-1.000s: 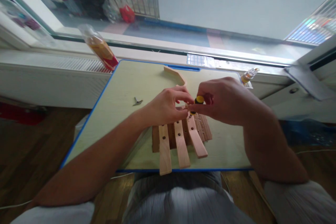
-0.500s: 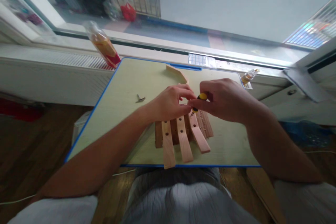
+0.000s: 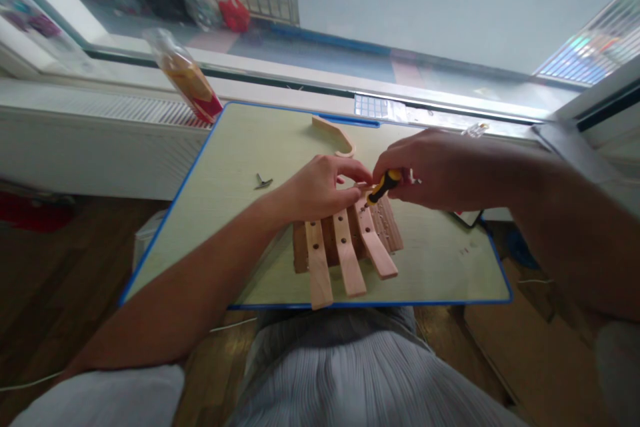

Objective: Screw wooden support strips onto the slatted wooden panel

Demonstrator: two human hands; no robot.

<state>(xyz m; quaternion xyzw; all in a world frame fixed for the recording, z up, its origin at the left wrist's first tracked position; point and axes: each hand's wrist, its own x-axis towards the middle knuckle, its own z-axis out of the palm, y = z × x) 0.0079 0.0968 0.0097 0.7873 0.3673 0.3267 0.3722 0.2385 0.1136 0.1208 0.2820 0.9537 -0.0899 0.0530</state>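
My right hand (image 3: 425,170) is closed around a yellow-and-black screwdriver (image 3: 384,187), which slants down to the rightmost bent wooden strip (image 3: 376,250). Its tip is near a dark hole or screw in that strip. My left hand (image 3: 325,185) pinches the far end of the same strip between thumb and fingers, partly hiding it. Beside it lie a middle wooden strip (image 3: 350,267) and a left wooden strip (image 3: 319,273), both with dark round spots. All three rest across a brown board (image 3: 395,230) and point toward me.
A hooked wooden piece (image 3: 333,132) lies at the back of the blue-edged table (image 3: 210,227). Small metal pieces (image 3: 263,181) sit to the left. A bottle (image 3: 187,83) stands by the window, and a dark flat object (image 3: 469,217) lies under my right forearm.
My right hand has shifted its hold, its wrist now higher and farther right, and more of the screwdriver handle shows. My left hand keeps its place on the strip. The view has shifted slightly.
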